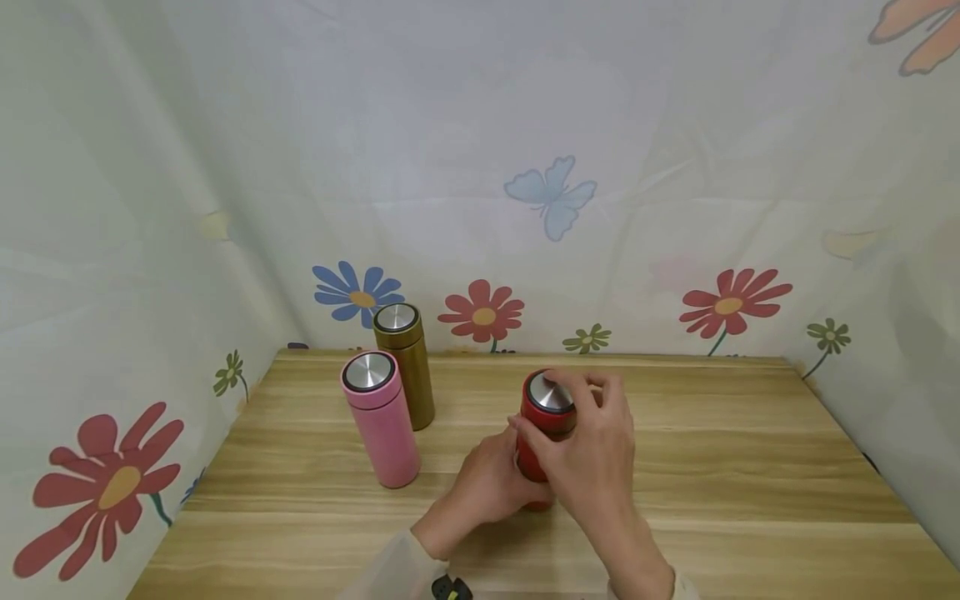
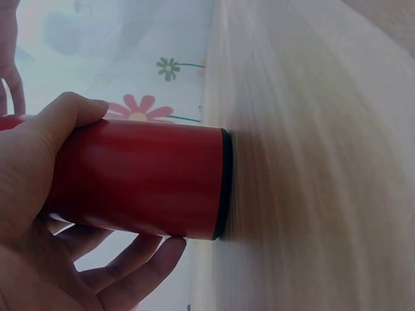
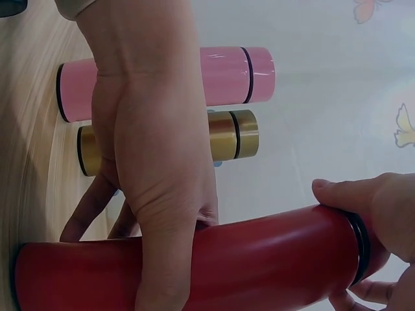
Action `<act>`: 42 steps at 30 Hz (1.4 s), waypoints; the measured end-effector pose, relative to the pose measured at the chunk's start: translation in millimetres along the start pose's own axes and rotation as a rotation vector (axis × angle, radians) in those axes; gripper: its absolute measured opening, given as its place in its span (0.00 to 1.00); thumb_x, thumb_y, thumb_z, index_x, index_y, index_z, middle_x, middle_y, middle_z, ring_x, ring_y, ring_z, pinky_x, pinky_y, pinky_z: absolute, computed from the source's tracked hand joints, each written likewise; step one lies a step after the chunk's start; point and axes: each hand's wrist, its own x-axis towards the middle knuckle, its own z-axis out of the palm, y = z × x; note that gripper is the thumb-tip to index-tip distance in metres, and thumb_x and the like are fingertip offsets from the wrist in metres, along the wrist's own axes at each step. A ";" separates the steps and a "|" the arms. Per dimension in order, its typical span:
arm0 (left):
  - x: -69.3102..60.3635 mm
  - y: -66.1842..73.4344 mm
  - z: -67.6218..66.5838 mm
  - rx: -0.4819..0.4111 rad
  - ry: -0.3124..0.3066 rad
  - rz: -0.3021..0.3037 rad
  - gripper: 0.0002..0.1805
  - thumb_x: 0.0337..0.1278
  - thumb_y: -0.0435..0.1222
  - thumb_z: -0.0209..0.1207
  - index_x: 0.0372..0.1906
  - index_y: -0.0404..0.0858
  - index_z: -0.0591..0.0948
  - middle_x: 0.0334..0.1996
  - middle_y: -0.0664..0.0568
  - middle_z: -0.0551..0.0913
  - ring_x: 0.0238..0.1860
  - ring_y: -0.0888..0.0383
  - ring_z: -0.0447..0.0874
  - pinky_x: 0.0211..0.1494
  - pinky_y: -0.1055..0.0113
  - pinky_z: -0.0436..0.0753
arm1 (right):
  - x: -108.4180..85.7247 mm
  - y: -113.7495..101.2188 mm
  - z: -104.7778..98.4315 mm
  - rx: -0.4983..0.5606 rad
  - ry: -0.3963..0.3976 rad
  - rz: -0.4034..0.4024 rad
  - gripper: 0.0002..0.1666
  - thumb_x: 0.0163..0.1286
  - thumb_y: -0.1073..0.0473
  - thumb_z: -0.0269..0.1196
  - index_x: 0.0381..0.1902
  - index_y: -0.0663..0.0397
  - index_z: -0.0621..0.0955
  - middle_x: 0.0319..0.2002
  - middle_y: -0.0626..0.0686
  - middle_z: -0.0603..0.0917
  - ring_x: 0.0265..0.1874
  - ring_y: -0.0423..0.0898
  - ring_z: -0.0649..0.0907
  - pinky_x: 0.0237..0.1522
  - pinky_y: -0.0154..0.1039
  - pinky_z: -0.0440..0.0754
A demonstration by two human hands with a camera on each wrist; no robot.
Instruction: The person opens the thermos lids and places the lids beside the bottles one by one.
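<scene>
A red thermos (image 2: 149, 178) with a silver-topped lid (image 1: 550, 392) stands upright on the wooden table. My left hand (image 1: 489, 479) grips its body from the left side, thumb and fingers wrapped around it. From above and to the right, my right hand (image 1: 596, 450) holds the lid, with the thumb on the near side and fingertips at the top edge. In the right wrist view a black ring shows at the seam below the lid. The red body is partly covered by both hands in the head view.
Left of my hands stands a pink thermos (image 1: 384, 433), with a gold thermos (image 1: 415, 375) right behind it. Both are upright with silver-topped lids. A pale curtain (image 1: 420, 167) with flowers and a butterfly encloses the back and sides of the table (image 1: 712, 467).
</scene>
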 end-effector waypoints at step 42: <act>2.9 -0.8 -0.9 -0.068 -0.014 -0.017 0.48 0.46 0.53 0.77 0.72 0.57 0.64 0.54 0.59 0.87 0.48 0.63 0.85 0.60 0.53 0.84 | 6.0 3.9 -13.6 0.247 -0.104 0.041 0.34 0.56 0.58 0.80 0.61 0.42 0.83 0.61 0.52 0.77 0.59 0.48 0.79 0.58 0.56 0.83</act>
